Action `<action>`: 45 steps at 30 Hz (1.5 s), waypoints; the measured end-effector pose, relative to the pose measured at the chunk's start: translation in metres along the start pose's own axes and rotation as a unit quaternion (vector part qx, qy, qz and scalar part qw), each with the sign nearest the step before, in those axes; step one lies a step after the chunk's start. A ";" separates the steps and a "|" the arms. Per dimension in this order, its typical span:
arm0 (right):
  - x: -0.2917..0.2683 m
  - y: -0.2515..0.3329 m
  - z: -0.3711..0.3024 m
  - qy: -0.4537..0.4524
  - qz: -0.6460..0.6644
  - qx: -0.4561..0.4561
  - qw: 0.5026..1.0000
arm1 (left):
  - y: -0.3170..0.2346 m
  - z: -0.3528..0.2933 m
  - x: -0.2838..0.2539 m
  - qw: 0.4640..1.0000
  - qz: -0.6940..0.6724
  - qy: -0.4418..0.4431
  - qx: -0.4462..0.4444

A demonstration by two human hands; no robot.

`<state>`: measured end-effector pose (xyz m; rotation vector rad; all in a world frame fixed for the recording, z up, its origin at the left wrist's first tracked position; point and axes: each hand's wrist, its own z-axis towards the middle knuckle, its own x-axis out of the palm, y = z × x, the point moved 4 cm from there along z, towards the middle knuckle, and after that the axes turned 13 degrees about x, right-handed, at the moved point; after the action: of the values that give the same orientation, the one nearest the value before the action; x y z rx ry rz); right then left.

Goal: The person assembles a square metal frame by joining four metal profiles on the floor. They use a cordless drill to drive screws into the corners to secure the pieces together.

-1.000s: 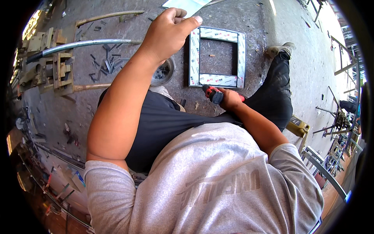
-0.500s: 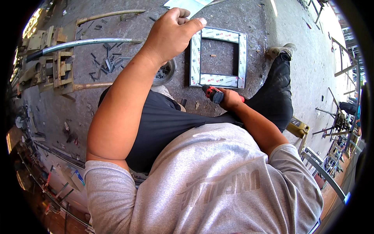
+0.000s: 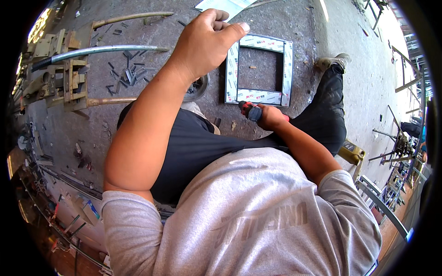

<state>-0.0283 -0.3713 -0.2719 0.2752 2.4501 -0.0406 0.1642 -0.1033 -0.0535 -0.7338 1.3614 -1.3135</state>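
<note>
A rectangular frame [image 3: 231,83] of dark-edged profiles, covered in white printed film, lies on the floor ahead of me. My right hand [image 3: 271,117] grips a red and black cordless drill [image 3: 251,112], its front end close to the frame's near left corner. My left hand [image 3: 207,43] is raised at the frame's far left corner, fingers curled and thumb stretched forward. Whatever those fingers hold, if anything, is hidden. Behind them is a pale printed sheet [image 3: 232,6]; I cannot tell whether they touch it. A round bowl of small dark parts [image 3: 198,87] is partly covered by my left forearm.
Short dark metal offcuts [image 3: 131,76] lie scattered on the left. Past them stands metal equipment [image 3: 69,83] with long bars [image 3: 106,49] reaching toward me. An olive-yellow tool [image 3: 352,152] is beside my right leg. Metal racks [image 3: 398,147] line the right side.
My left hand has moved slightly right. The sheet and frame appear a little farther right in view. The drill stays near the same corner in my right hand.
</note>
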 end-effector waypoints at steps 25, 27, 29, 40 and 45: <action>-0.030 0.052 0.010 0.054 -0.152 -0.008 0.987 | 0.272 -0.134 -0.067 0.957 0.108 0.098 -0.249; -0.032 0.055 0.013 0.076 -0.149 0.011 0.986 | 0.329 -0.168 -0.034 0.957 0.143 0.119 -0.223; -0.031 0.056 0.017 0.080 -0.140 0.007 0.987 | 0.351 -0.182 -0.010 0.964 0.110 0.107 -0.217; -0.039 0.047 0.014 0.083 -0.092 -0.005 0.992 | 0.389 -0.173 0.014 0.928 0.318 0.128 -0.144; -0.056 0.051 0.000 0.084 -0.085 -0.011 0.993 | 0.384 -0.169 0.009 0.934 0.296 0.122 -0.155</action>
<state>0.0245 -0.3323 -0.2345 0.0607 2.6334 -0.0671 0.0916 0.0192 -0.4484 -0.3165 1.8396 -0.7285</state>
